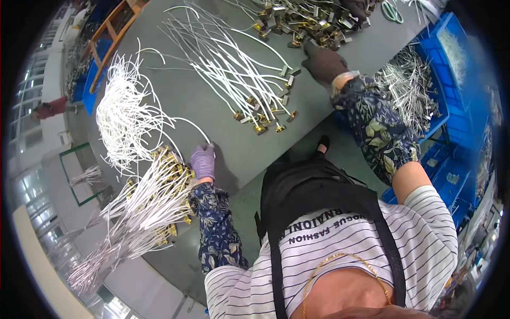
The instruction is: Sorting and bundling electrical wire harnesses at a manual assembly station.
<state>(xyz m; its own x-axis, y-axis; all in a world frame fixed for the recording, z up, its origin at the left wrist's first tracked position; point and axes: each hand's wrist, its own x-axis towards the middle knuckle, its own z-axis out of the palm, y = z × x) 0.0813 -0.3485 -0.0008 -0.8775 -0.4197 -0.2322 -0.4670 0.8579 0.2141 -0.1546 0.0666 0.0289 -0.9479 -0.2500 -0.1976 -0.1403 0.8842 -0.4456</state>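
My left hand [203, 162], in a thin purple glove, is closed in a pinch on the end of a white tube [190, 123]. The tube curves back to a tangled heap of white tubes [125, 114] at the left. My right hand [325, 65], in a dark brown glove, is at the near edge of a pile of small metal pieces with brass-coloured parts [313, 21]. Its thumb and fingertips look slightly apart, with nothing visible between them. Between my hands lie several white-sleeved wires [234, 74] with small metal ends, spread on the grey table [164, 87].
A bundle of white-sleeved wires [143, 204] with brass ends hangs over the table's left edge. Blue bins [451, 101] stand at the right, one holding many metal-ended wires [406, 87]. Green-handled scissors [392, 11] lie at the far right. A person in red [50, 108] is far left.
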